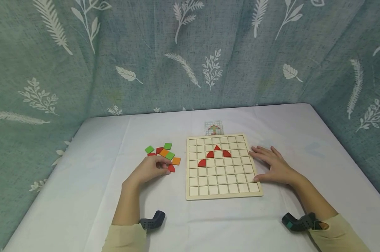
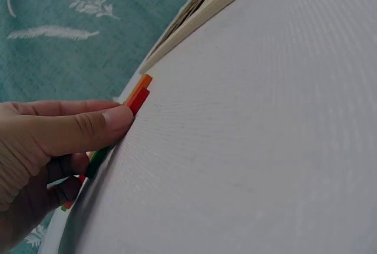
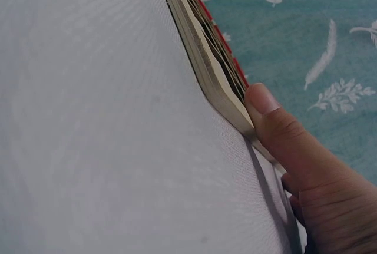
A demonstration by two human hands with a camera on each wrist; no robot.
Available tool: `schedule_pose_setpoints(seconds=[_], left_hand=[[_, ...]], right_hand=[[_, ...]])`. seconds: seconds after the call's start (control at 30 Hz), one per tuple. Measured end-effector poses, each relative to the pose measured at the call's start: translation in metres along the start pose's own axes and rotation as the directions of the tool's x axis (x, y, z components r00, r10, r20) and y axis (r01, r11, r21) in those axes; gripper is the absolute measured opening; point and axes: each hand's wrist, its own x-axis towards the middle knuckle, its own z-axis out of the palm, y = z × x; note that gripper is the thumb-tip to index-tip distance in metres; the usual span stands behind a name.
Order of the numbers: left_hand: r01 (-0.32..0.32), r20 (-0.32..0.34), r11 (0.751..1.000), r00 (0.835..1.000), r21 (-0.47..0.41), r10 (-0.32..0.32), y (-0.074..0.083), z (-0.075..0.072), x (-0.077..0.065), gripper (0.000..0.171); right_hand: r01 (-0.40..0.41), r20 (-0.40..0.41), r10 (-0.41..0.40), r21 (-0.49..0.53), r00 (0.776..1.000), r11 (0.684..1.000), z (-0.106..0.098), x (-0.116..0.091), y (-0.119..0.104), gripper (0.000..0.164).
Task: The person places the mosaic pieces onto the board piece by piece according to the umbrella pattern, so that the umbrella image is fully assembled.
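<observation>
Near the loose pieces, my left hand [image 1: 150,170] pinches a red quarter-circle tile [image 1: 171,168] between thumb and fingers, low over the cloth. The left wrist view shows this red tile [image 2: 139,99] edge-on at the thumb tip. Right of it lies a wooden grid board [image 1: 208,197]. It bears a red triangle [image 1: 217,148] and three red quarter-circle tiles, one of them a lower-left tile [image 1: 202,162]. My right hand [image 1: 273,166] rests at the board's right edge, fingers spread; its thumb [image 3: 265,104] touches the rim in the right wrist view.
Left of the board are green squares [image 1: 167,146], orange squares [image 1: 176,161] and red tiles [image 1: 159,150], some overlapping. A small printed pattern card [image 1: 214,127] lies behind the board. White cloth [image 1: 224,224] covers the table; a patterned curtain [image 1: 152,70] hangs behind.
</observation>
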Motion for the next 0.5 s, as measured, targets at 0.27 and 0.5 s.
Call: schedule_pose_setpoints(seconds=[0.27, 0.5], left_hand=[[-0.039, -0.031, 0.997, 0.999, 0.059, 0.041, -0.0003, 0.0022, 0.0027, 0.021], [-0.1, -0.036, 0.987, 0.994, 0.124, 0.105, 0.0035, 0.0027, 0.0012, 0.022]], right_hand=[[0.007, 0.0, -0.007, -0.006, 1.0, 1.0, -0.0009, -0.0003, 0.0015, 0.091], [0.009, 0.002, -0.009, 0.001, 1.0, 1.0, -0.0001, -0.0002, 0.0019, 0.091]])
